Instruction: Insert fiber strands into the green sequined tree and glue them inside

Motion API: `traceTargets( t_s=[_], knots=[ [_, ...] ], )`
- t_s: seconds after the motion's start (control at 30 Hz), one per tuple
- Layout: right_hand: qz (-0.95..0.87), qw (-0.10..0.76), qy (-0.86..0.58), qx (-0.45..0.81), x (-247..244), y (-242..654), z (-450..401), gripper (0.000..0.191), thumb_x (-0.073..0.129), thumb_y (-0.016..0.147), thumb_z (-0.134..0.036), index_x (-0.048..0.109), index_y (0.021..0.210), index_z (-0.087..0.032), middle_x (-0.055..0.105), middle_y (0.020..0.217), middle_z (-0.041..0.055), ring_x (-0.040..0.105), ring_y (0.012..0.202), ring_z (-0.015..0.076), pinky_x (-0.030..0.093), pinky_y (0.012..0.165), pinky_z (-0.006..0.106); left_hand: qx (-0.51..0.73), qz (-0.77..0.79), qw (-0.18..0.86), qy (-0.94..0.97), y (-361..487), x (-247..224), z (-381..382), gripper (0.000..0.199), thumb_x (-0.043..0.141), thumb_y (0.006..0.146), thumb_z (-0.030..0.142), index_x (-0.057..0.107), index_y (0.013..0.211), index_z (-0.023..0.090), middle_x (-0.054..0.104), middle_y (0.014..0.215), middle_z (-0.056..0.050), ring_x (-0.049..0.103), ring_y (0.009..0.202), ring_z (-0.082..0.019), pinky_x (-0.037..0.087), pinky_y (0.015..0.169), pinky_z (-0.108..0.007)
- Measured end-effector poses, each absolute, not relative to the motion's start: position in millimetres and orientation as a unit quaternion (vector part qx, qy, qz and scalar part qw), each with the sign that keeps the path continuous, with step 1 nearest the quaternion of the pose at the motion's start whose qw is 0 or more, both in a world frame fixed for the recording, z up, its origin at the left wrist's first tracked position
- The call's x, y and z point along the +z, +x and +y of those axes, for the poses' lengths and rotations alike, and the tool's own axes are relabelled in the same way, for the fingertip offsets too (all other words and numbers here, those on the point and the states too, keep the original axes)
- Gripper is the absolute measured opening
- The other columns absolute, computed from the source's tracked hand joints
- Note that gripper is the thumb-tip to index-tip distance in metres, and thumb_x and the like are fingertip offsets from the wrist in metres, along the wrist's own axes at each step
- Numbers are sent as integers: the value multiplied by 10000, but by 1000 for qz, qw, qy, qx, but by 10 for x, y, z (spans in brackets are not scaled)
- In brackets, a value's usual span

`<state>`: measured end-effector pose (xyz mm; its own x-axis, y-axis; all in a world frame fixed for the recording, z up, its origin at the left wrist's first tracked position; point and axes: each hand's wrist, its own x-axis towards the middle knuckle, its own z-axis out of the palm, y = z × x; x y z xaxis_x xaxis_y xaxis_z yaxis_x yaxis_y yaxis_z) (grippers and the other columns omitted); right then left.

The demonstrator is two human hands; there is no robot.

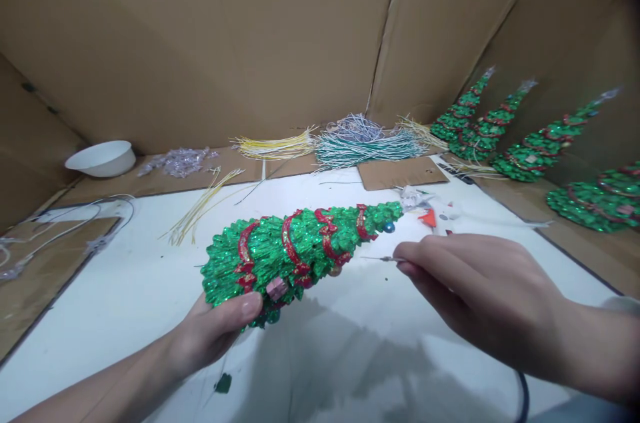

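Note:
A glittery green Christmas tree point(270, 243) with red ribbon bands lies tilted on its side in the air, its tip pointing right. My left hand point(220, 326) is wrapped round its base, thumb on top beside a small pink gift ornament point(277, 288). To the right of the tree, my right hand point(465, 290) pinches a thin, pointed metal tool point(383, 258) between thumb and fingertips, its point just off the tree's lower edge. A clear piece point(414, 198) shows at the tree's tip.
Bundles of yellow point(277, 144) and green-white wires point(367, 148) lie along the back, near clear plastic pieces point(180, 162) and a white bowl point(103, 158). Several similar trees point(537, 146) stand or lean at right. Cardboard walls point(200, 30) enclose the white table point(150, 290).

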<state>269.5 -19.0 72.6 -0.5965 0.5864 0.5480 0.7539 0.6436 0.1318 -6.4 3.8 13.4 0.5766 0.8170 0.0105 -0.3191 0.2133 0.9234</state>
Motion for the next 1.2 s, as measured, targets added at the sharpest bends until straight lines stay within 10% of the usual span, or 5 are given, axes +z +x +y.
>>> traceTargets(
  t_s=[0.37, 1.2],
  knots=[
    [-784, 394, -473, -76, 668, 2671, 48, 116, 425, 904, -183, 534, 868, -169, 568, 644, -23, 441, 461, 67, 348, 463, 194, 346, 285, 667, 595, -199, 61, -4, 367, 532, 840, 416, 623, 1127, 206, 682, 1011, -65, 583, 1059, -227, 367, 1006, -380],
    [-796, 372, -470, -88, 667, 2646, 126, 91, 462, 885, -188, 519, 813, -190, 568, 666, -15, 478, 524, 87, 384, 511, 199, 296, 306, 670, 608, -217, 165, 11, 354, 528, 830, 428, 635, 1060, 182, 662, 998, -91, 538, 1073, -254, 397, 916, -367]
  ],
)
